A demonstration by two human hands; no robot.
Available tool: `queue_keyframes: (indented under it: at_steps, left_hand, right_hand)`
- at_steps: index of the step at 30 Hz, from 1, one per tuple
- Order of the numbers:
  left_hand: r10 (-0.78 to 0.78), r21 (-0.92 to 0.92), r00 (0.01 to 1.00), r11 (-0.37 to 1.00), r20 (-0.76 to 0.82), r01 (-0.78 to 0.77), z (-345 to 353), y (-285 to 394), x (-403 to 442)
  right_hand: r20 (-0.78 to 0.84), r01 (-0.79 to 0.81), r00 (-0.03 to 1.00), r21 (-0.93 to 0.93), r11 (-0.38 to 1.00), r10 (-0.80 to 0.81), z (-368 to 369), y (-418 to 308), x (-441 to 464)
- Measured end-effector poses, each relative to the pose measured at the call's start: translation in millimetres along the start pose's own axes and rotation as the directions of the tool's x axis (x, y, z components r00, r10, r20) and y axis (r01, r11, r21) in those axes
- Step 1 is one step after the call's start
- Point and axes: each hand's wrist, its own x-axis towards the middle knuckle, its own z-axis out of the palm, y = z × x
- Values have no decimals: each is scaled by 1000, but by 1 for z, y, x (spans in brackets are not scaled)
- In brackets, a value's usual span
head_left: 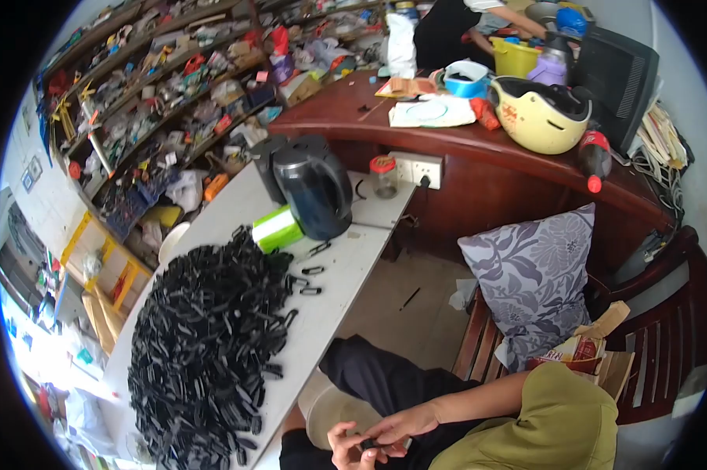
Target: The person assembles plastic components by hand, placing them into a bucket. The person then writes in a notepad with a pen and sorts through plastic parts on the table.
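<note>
Hundreds of small black pieces (205,345) are heaped at 8 o'clock on the grey counter (353,270), and only a few are set apart on the pile's right edge. One black piece (371,443) is held at 6 o'clock between the fingers of the left hand (344,445) and the right hand (407,423); the fingers are nearly closed, pinched around it. Judging by the size of the heap, most of the handling is left, though which pieces have been worked on cannot be told.

A pale bucket (320,419) is seen at 6 o'clock, just beside the hands; what is in it cannot be made out. Near the centre, towards 11 o'clock, a dark kettle (310,192) is stood upright, its contents hidden, with a green tin (277,229) tilted beside it. A jar (384,182), closed by a red lid, is placed at 1 o'clock. Farther out, on the brown counter (338,117), something dark is held in a blue-and-white tub (461,86), and blue items are seen in a yellow-green bucket (515,61). Dark liquid is contained in a red-capped bottle (595,157) at 2 o'clock.
</note>
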Motion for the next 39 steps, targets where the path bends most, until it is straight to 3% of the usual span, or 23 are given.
queue_keyframes:
  at_steps: [1,2,5,6,7,8,9,12,15,17,19,20,21,22,24,25,26,27,29,32,35,37,39]
  left_hand:
    - [47,-34,984,998,-170,-54,6,-16,1]
    - [-73,-80,989,995,-130,63,3,-15,-1]
    - [-88,-189,989,980,-116,65,-1,-17,-5]
    - [-73,-207,991,977,-116,48,-3,-16,-4]
    - [-68,-246,990,969,-121,36,-4,-15,-5]
    - [-138,-321,984,942,-112,96,-5,-12,-8]
    - [-61,-291,995,956,-84,34,-8,-13,-3]
    - [-181,-307,971,943,-153,127,-7,-13,-2]
    - [-298,-359,930,910,-215,208,-8,-12,4]
    - [-220,-349,963,924,-158,154,-15,-19,10]
    - [-233,-361,948,921,-216,144,-26,-28,21]
    - [-315,-358,915,909,-253,214,-35,-31,27]
    - [-335,-285,902,923,-271,257,-45,-36,33]
    - [-351,-165,891,935,-288,314,-57,-42,39]
    - [-211,379,914,860,-347,343,-68,-46,61]
    - [-111,640,941,707,-319,301,-72,-44,74]
    - [-91,738,931,584,-354,337,-71,-42,87]
    - [-87,741,928,577,-363,344,-75,-46,96]
    - [-30,896,962,356,-272,265,-83,-57,110]
    - [-81,900,960,334,-270,281,-87,-66,126]
    - [-127,914,959,294,-254,281,-87,-71,130]
    - [-142,920,956,267,-255,285,-87,-74,131]
    - [-228,934,928,141,-293,330,-88,-73,132]
  right_hand:
    - [31,29,999,26,999,-30,-1,3,2]
    - [93,80,992,30,996,-82,-6,8,5]
    - [117,23,993,-38,999,-18,-7,2,6]
    - [120,46,991,55,997,-53,-3,-1,7]
    - [98,-13,995,-58,998,19,1,-6,12]
    - [148,61,987,-25,998,-57,4,-8,17]
    - [177,148,973,2,989,-146,4,-10,20]
    - [-26,21,999,23,1000,-20,1,-10,19]
    - [-34,45,998,-222,974,-54,-5,-26,26]
    - [-64,37,993,-642,766,-102,-27,-47,30]
    - [73,265,890,-886,380,-451,-50,-91,44]
    - [-39,186,776,-939,289,-629,-65,-107,52]
    - [-276,14,660,-926,378,-699,-73,-125,57]
    - [-165,-147,524,-984,102,-836,-112,-135,65]
    - [-11,-386,389,-910,-152,-921,-156,-155,74]
    - [-8,-373,395,-915,-152,-919,-171,-154,77]
    - [-86,-454,392,-884,-112,-916,-183,-153,81]
    - [-161,-532,383,-844,-74,-909,-189,-154,86]
    - [-89,-546,370,-826,-139,-925,-193,-150,89]
    - [-155,-553,430,-824,-124,-889,-194,-146,86]
    - [3,-454,420,-865,-213,-908,-189,-145,78]
    - [-261,-288,393,-945,152,-881,-186,-144,72]
    - [-328,-201,393,-942,268,-859,-174,-142,70]
